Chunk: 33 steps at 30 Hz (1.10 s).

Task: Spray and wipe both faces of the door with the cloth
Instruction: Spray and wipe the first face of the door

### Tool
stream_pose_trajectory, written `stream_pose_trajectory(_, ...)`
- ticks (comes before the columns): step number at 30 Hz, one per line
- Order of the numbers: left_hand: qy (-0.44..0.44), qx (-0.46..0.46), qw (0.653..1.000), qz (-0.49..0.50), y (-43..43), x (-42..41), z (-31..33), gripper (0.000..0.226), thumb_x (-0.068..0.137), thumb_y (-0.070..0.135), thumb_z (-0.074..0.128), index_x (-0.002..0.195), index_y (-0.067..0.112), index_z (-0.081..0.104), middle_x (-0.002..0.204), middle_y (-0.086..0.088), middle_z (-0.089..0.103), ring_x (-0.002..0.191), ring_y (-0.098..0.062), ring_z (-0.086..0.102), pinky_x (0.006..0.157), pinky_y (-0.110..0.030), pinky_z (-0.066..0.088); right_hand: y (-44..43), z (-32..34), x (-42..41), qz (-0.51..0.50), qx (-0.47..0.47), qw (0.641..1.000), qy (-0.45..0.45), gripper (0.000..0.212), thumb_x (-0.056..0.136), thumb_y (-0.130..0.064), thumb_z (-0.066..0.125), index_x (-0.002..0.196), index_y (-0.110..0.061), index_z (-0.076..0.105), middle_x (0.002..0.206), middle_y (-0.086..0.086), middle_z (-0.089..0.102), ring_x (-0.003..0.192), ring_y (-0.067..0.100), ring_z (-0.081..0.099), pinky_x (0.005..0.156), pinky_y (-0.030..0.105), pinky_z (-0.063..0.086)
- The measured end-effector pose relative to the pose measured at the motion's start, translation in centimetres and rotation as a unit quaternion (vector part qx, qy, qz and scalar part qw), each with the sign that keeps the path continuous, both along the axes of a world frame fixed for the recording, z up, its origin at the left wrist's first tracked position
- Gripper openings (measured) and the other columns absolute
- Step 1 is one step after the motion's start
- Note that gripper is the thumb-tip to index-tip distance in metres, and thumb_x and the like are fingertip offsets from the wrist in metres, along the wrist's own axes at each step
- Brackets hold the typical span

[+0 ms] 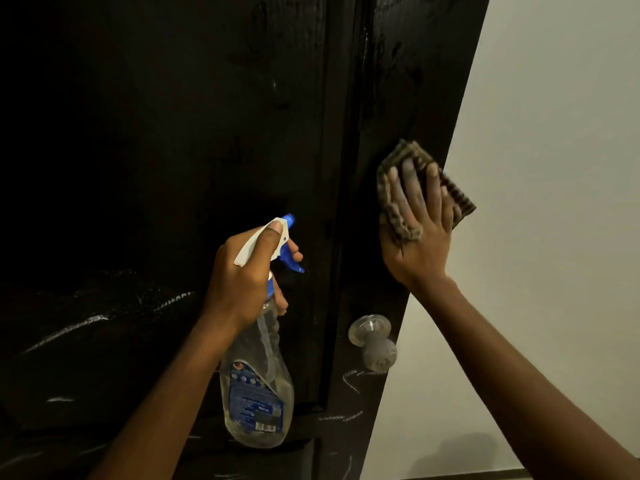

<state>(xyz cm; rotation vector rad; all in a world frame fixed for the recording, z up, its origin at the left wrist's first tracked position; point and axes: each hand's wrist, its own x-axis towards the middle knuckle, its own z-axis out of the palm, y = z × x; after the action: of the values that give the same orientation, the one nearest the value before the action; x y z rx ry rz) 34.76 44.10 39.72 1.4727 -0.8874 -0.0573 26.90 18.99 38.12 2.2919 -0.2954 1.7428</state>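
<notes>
Spray bottle (258,386) is closest, the left hand (246,275) has its grip wrapped round the neck, nozzle facing the door (207,133). The right hand (415,237) presses the cloth (460,199) flat with straight fingers on the door's right strip, just above the knob (374,337). The door runs tall, so I'd guess the wipe heads down toward the chalky marks.

No legible text, only a blurred blue label (255,398) and barcode (266,427) on the spray bottle (250,344)
</notes>
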Motion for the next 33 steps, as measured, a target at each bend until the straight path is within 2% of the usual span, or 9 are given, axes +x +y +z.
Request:
stream_pose_trajectory(3,0.002,0.007,1.0,0.018,0.6,0.1,-0.5,0.051,0.096,0.047,0.037,0.087,0.006,0.066,0.088,-0.005,0.073,0.036,-0.032,0.058,0.041,-0.032,0.049,3.1,1.7,1.8,0.002,0.056,0.998,-0.026,0.061,0.105,-0.048,0.027,0.159,-0.02,0.023,0.164,-0.002,0.012,0.154,0.022,0.003,0.125,0.043,0.006)
stream_pose_trajectory(8,-0.007,0.028,0.999,0.042,1.5,0.1,-1.0,0.052,0.095,0.049,0.036,0.087,0.007,0.067,0.087,-0.006,0.074,0.037,-0.03,0.059,0.045,-0.034,0.05,1.8,-4.2,0.3,0.067,-0.153,0.967,0.193,0.057,0.104,-0.048,0.023,0.156,-0.026,0.031,0.162,-0.005,0.029,0.155,0.022,0.013,0.124,0.04,0.012)
stream_pose_trajectory(12,-0.005,0.031,0.998,0.049,2.2,-0.2,-1.1,0.052,0.095,0.049,0.037,0.086,0.008,0.067,0.087,-0.006,0.074,0.037,-0.031,0.059,0.045,-0.033,0.05,-1.0,-7.0,-2.1,0.112,-0.212,0.906,0.35,0.063,0.094,-0.045,0.038,0.155,-0.03,0.031,0.159,-0.009,0.035,0.156,0.017,0.012,0.125,0.035,0.008)
stream_pose_trajectory(14,-0.004,0.029,0.998,0.049,2.3,-0.5,-1.2,0.052,0.095,0.049,0.036,0.086,0.007,0.066,0.086,-0.006,0.074,0.037,-0.031,0.059,0.044,-0.034,0.05,-1.8,-6.0,-2.5,0.114,-0.226,0.892,0.374,0.067,0.09,-0.045,0.044,0.154,-0.032,0.033,0.159,-0.009,0.037,0.155,0.017,0.012,0.125,0.035,0.009)
stream_pose_trajectory(16,-0.003,0.029,0.998,0.052,2.5,-0.9,-1.3,0.052,0.096,0.049,0.037,0.087,0.007,0.066,0.086,-0.006,0.073,0.037,-0.031,0.059,0.043,-0.034,0.05,-1.2,-4.5,-2.4,0.105,-0.195,0.917,0.331,0.067,0.09,-0.046,0.045,0.155,-0.032,0.031,0.16,-0.009,0.034,0.156,0.018,0.009,0.124,0.034,0.008)
stream_pose_trajectory(19,-0.007,0.031,0.998,0.061,2.8,-1.5,-1.6,0.049,0.105,0.041,0.037,0.087,0.004,0.066,0.085,-0.005,0.073,0.036,-0.03,0.058,0.041,-0.031,0.049,1.8,-2.0,-1.0,0.095,-0.06,0.98,0.167,0.061,0.098,-0.044,0.037,0.156,-0.028,0.028,0.161,-0.008,0.027,0.156,0.017,0.001,0.124,0.033,0.004)
stream_pose_trajectory(21,-0.006,0.036,0.997,0.067,3.1,-1.5,-1.9,0.047,0.106,0.035,0.037,0.086,0.003,0.066,0.084,-0.006,0.073,0.035,-0.03,0.058,0.04,-0.031,0.049,4.3,-1.4,0.6,0.116,0.037,0.988,0.093,0.059,0.099,-0.04,0.035,0.156,-0.023,0.031,0.162,-0.007,0.024,0.155,0.017,-0.002,0.124,0.034,0.001)
stream_pose_trajectory(28,-0.01,0.056,0.997,0.06,5.1,-0.4,-2.7,0.046,0.104,0.04,0.039,0.084,0.01,0.067,0.085,-0.006,0.073,0.036,-0.028,0.059,0.043,-0.03,0.048,7.0,-7.9,0.9,0.193,0.138,0.962,0.134,0.059,0.098,-0.032,0.04,0.155,-0.024,0.029,0.161,-0.009,0.027,0.156,0.02,0.003,0.125,0.039,-0.001)
stream_pose_trajectory(33,-0.009,0.097,0.994,0.04,6.2,0.2,-3.2,0.042,0.104,0.036,0.04,0.087,0.009,0.068,0.082,-0.002,0.074,0.037,-0.025,0.06,0.044,-0.031,0.05,11.4,-5.9,0.5,0.307,0.342,0.887,0.033,0.065,0.097,-0.04,0.04,0.138,-0.079,0.007,0.165,-0.014,0.01,0.154,0.017,0.005,0.124,0.054,0.005)
